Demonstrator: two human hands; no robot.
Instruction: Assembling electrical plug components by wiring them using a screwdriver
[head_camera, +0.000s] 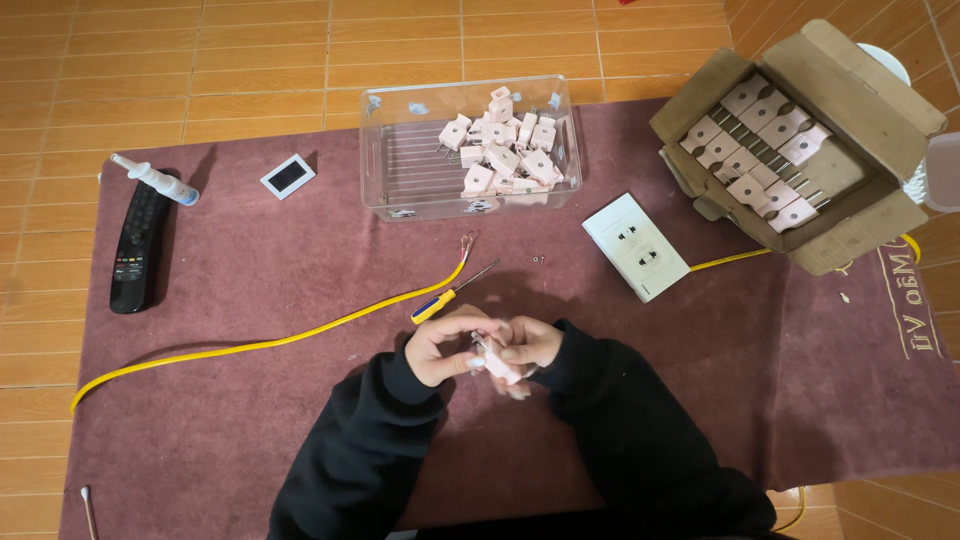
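Maroon carpet (250, 420) over an orange tiled floor (150, 60) carries our work. We hold a pale pink plug (497, 360) between both hands just above the carpet: our left hand (445, 347) curls closed around its near end, our right hand (530, 342) pinches the other. A yellow-handled screwdriver (450, 294) and yellow cable (300, 335) lie just ahead, beyond them a clear bin (400, 160) of pink plugs.

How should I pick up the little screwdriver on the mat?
Probably grip the screwdriver by its yellow-and-blue handle, coming from above. The handle is the thick end and lies nearest the hands; the thin metal shaft points away toward the clear bin.
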